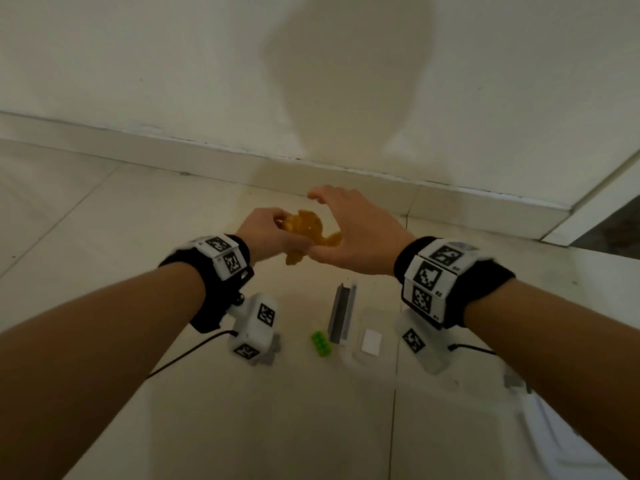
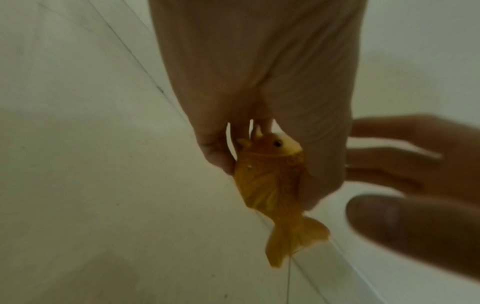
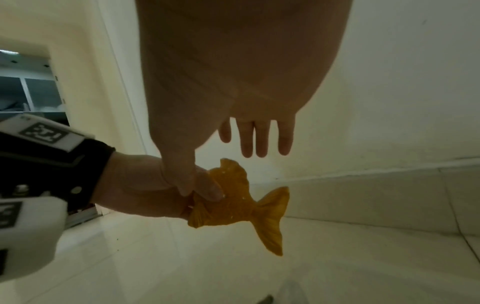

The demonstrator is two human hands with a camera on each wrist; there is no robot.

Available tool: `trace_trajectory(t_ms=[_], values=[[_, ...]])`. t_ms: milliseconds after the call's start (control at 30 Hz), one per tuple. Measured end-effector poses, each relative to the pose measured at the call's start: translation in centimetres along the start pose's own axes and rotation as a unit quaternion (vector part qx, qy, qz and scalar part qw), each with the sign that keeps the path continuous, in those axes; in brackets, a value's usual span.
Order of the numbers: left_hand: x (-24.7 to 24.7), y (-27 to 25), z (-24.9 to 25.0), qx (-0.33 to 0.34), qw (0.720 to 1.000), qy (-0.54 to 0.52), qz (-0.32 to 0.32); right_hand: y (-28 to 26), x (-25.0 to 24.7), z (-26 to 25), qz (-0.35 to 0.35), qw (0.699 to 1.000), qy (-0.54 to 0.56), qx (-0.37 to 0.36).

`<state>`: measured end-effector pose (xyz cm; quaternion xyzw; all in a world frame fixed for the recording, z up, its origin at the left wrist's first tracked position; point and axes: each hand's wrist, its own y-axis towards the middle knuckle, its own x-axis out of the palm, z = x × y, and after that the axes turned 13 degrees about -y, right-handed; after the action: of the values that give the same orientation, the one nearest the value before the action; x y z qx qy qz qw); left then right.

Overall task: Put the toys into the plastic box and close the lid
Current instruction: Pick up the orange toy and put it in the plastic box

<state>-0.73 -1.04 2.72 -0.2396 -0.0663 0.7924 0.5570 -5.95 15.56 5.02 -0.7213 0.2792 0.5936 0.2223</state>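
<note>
An orange toy fish [image 1: 306,225] is held in the air above the floor by my left hand [image 1: 277,225], whose thumb and fingers pinch its body near the head [image 2: 270,181]. The tail [image 3: 270,218] hangs free. My right hand [image 1: 332,220] is spread beside the fish with fingers [image 3: 254,139] straight, and its thumb touches the left hand's fingers at the fish. Below on the tiles lies a clear plastic box [image 1: 372,355] with a white label. Its lid [image 1: 341,311] appears to stand upright at its left edge. A green toy block [image 1: 321,344] lies left of the lid.
Pale floor tiles run to a white wall and skirting [image 1: 346,174] just beyond the hands. A doorway opening [image 1: 609,216] is at the far right. Cables trail from both wrist cameras.
</note>
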Motion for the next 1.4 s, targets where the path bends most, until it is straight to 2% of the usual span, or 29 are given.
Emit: trace_trajectory(t_ms=[167, 366, 433, 533, 600, 766, 1033, 1299, 1399], values=[[0.2, -2.0, 2.5, 0.018, 0.989, -0.094, -0.109, -0.2, -2.0, 0.1, -0.09, 0.994, 0.039, 0.04], [1.8, -3.6, 3.0, -0.025, 0.96, -0.165, -0.223, -3.2, -4.5, 2.1, -0.126, 0.991, 0.017, 0.046], [2.2, -3.9, 2.6, -0.032, 0.964, -0.149, -0.218, -4.9, -4.4, 3.0, -0.154, 0.986, -0.031, 0.056], [3.0, -3.9, 1.5, -0.049, 0.984, -0.092, -0.142, -7.6, -2.9, 4.2, -0.217, 0.967, -0.128, 0.043], [3.7, -4.0, 0.7, -0.079, 0.99, -0.03, -0.117, -8.9, -1.2, 4.7, -0.257, 0.952, -0.164, 0.027], [5.6, -4.1, -0.4, -0.159, 0.975, 0.037, -0.151, -9.4, 3.2, 5.5, -0.303, 0.936, -0.178, 0.007], [6.9, -3.4, -0.7, -0.182, 0.969, 0.0, -0.168, -7.3, 5.9, 4.6, -0.279, 0.929, -0.241, -0.014], [6.5, -3.1, -1.9, -0.194, 0.963, -0.048, -0.179, -6.8, 6.3, 5.1, -0.279, 0.926, -0.253, -0.008], [6.1, -2.5, -3.0, -0.192, 0.971, -0.041, -0.14, -6.8, 5.7, 5.1, -0.295, 0.921, -0.253, -0.007]])
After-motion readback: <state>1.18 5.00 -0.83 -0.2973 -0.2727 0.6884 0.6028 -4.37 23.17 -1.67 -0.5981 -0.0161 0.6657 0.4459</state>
